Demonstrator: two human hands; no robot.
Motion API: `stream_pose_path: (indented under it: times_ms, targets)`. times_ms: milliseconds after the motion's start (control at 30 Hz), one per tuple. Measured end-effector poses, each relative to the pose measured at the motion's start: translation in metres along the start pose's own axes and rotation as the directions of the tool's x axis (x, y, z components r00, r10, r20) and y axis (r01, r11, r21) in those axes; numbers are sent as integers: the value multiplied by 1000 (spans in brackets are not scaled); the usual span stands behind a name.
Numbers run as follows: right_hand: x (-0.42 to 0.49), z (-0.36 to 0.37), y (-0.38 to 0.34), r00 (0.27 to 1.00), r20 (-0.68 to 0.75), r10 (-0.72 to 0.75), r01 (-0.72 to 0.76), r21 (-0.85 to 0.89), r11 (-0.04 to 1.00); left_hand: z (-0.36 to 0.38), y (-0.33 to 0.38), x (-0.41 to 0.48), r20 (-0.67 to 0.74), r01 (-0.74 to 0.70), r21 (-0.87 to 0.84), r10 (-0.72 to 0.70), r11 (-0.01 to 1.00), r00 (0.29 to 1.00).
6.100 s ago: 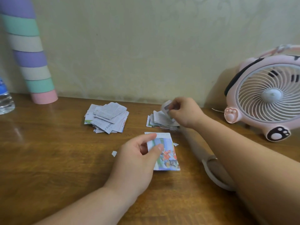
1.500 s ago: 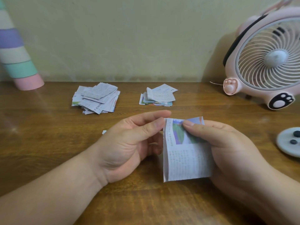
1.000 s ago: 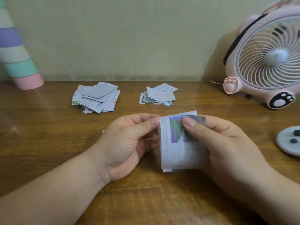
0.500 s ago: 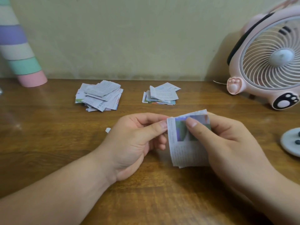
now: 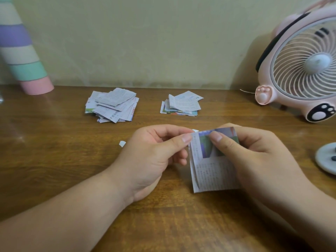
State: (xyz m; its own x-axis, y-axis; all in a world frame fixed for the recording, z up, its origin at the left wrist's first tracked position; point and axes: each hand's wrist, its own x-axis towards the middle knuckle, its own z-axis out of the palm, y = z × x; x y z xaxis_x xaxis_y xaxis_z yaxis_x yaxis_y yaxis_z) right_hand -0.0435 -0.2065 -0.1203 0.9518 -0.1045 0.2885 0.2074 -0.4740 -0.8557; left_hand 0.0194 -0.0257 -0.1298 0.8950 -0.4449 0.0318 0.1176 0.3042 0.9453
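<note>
Head view: a paper slip (image 5: 212,171), printed w/ small text and a colour picture near its top, is held upright at centre-right of the frame, btwn both hands and low over the counter (image 5: 54,160). A second layer is seen along its left edge, as if folded. The left grip (image 5: 151,157) is closed in a pinch on the slip's top left corner: thumb and forefinger are pressed together there, and the other fingers are curled in under the palm. The right grip (image 5: 258,160) is wrapped round the slip's right side. Its thumb is laid across the picture, and its fingers are mostly hidden behind the paper. Whether the slip's lower edge touches the counter can't be told.

Further back, near the wall, two piles of paper pieces are laid: a bigger, looser left pile (image 5: 112,106) and a smaller right pile (image 5: 181,105), apart from each other and from the hands. A tiny white scrap (image 5: 122,143) is seen on the counter just left of the left grip. At far left a pastel striped tube (image 5: 23,57) is stood by the wall, seen tilted. At far right a pink fan (image 5: 300,66) w/ paw marks is stood on the counter. Below it a white round disc (image 5: 325,159) is cut off by the frame edge, near the right grip.
</note>
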Motion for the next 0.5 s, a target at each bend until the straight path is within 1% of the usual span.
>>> stream_pose_path:
  times_ms: [100,167,267,367,500]
  targets:
    - [0,1,-2,1000,2,23,-23,30,999,0,2,1,30,32,-65,-30,997,999]
    - [-1,1,-2,997,-1,77,-77,78,994,-1,3,2,62,77,-114,-70,990,996]
    - [-1,1,-4,985,28,170,-172,210,962,-3,6,2,129,145,-171,-124,974,984]
    - [0,2,-6,973,68,219,-229,347,910,-4,6,2,155,170,-165,-145,972,977]
    - [-1,1,-6,966,95,241,-259,382,887,-3,6,1,147,163,-153,-140,975,979]
